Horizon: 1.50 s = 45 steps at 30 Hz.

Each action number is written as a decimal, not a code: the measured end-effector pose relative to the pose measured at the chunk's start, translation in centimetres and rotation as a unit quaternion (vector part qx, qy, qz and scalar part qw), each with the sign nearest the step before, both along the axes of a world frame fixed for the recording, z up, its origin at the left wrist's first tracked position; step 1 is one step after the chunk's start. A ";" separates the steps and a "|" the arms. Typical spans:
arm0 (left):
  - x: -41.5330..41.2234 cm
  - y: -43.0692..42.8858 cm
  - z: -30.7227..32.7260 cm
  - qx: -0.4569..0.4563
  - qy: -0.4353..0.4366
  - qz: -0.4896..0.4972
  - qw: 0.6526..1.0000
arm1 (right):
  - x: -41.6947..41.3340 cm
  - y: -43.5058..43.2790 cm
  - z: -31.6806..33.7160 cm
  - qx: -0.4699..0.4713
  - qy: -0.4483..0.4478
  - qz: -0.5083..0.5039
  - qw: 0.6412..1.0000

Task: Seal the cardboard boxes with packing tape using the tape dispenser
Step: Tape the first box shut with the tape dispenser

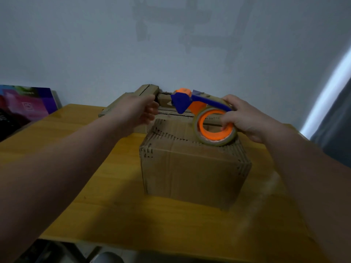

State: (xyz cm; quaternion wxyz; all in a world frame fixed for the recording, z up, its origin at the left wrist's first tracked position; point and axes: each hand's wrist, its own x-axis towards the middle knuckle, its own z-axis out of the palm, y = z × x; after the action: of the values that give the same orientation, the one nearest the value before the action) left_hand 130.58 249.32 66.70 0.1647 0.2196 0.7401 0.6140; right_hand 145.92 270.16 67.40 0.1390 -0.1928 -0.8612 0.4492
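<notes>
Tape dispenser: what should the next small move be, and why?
Probably bring the left hand to the blue front of the tape dispenser to catch the tape end. The right hand grips it by the roll over the near box, and the left is open beside it.

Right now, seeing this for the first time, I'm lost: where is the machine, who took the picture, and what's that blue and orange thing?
There is no machine here: a person works with bare hands. The single picture comes from a camera worn on the person's head, looking forward and down, so both forearms reach in from below. On the yellow table stands a closed cardboard box, with more cardboard boxes behind it by the wall. The right hand grips the blue and orange tape dispenser, fingers hooked through its tape roll, over the near box's top. The left hand reaches toward the boxes behind; it is blurred, so I cannot tell whether it touches them.
</notes>
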 end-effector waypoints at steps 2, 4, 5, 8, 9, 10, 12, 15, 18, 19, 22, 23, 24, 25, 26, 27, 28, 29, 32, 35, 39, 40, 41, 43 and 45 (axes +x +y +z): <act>0.6 0.4 1.0 0.015 -0.153 -0.046 0.987 | -0.2 0.2 0.0 0.000 0.005 0.008 1.000; 0.9 0.8 1.4 0.015 -0.232 -0.085 0.969 | -0.1 0.2 -0.2 0.002 0.013 0.013 1.000; 0.9 0.9 1.5 0.019 -0.248 -0.094 0.964 | -0.1 0.2 -0.3 0.006 0.018 0.015 1.000; 1.0 0.9 1.7 0.028 -0.261 -0.094 0.960 | 0.1 0.0 -0.3 0.026 0.029 0.016 0.999; 1.0 0.8 1.7 0.030 -0.262 -0.090 0.960 | 0.1 -0.2 -0.2 0.034 0.031 0.017 0.999; 0.9 0.6 1.7 0.032 -0.264 -0.087 0.960 | 0.1 -0.4 -0.1 0.043 0.033 0.019 0.998; 1.0 0.4 1.6 0.038 -0.269 -0.081 0.959 | 0.0 -0.8 0.2 0.062 0.037 0.023 0.997; 1.2 0.1 1.3 0.037 -0.275 -0.065 0.959 | -0.2 -1.5 0.5 0.081 0.041 0.031 0.995; 1.2 0.0 1.1 0.013 -0.253 -0.048 0.966 | -0.2 -2.1 1.0 0.089 0.044 0.048 0.994; 1.1 -0.1 1.0 0.001 -0.236 -0.044 0.971 | -0.3 -2.3 1.2 0.090 0.046 0.057 0.993; 0.7 -0.8 0.6 -0.025 -0.183 -0.032 0.982 | -0.6 -2.9 2.2 0.091 0.039 0.087 0.991; 0.4 -1.2 0.4 -0.032 -0.167 -0.025 0.985 | -0.7 -2.9 2.4 0.097 0.032 0.095 0.990; -0.1 -1.8 0.2 -0.039 -0.155 -0.013 0.987 | -0.7 -2.7 2.7 0.107 0.026 0.099 0.989; -0.7 -2.5 -0.1 -0.046 -0.148 0.004 0.988 | -0.7 -2.4 2.9 0.117 0.020 0.095 0.988; -1.2 -3.3 -0.5 -0.051 -0.145 0.025 0.988 | -0.5 -1.9 3.0 0.125 0.015 0.088 0.988; -1.6 -3.9 -1.0 -0.057 -0.141 0.041 0.988 | -0.3 -1.4 3.1 0.130 0.008 0.081 0.988; -1.9 -4.4 -1.5 -0.065 -0.135 0.050 0.987 | -0.2 -1.0 3.1 0.136 0.000 0.079 0.988; -2.1 -4.8 -2.0 -0.071 -0.130 0.054 0.987 | -0.1 -0.8 3.0 0.146 -0.009 0.081 0.986; -1.9 -4.8 -3.5 -0.056 -0.120 0.072 0.989 | -0.3 -0.8 2.7 0.174 -0.019 0.088 0.981; -1.7 -4.4 -4.3 -0.050 -0.115 0.082 0.989 | -0.3 -0.9 2.6 0.164 -0.013 0.095 0.982; -1.1 -3.8 -5.8 -0.067 -0.119 0.071 0.988 | 0.0 -1.0 2.4 0.146 0.001 0.105 0.984; -0.8 -3.6 -6.3 -0.074 -0.125 0.063 0.987 | 0.1 -1.0 2.3 0.143 0.005 0.105 0.984; -0.5 -3.3 -6.7 -0.078 -0.134 0.053 0.986 | 0.1 -1.1 2.2 0.140 0.010 0.104 0.985; 0.4 -2.5 -7.2 -0.081 -0.143 0.039 0.986 | 0.3 -1.1 2.0 0.131 0.019 0.102 0.986; 1.2 -1.8 -7.6 -0.086 -0.128 0.030 0.988 | 0.4 -1.0 1.8 0.122 0.029 0.098 0.987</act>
State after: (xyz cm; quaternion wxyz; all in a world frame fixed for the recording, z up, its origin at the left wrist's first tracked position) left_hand 131.75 247.49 59.06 0.2577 0.1023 0.7694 0.5755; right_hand 146.33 269.19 69.16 0.1419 -0.0763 -0.9197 0.3580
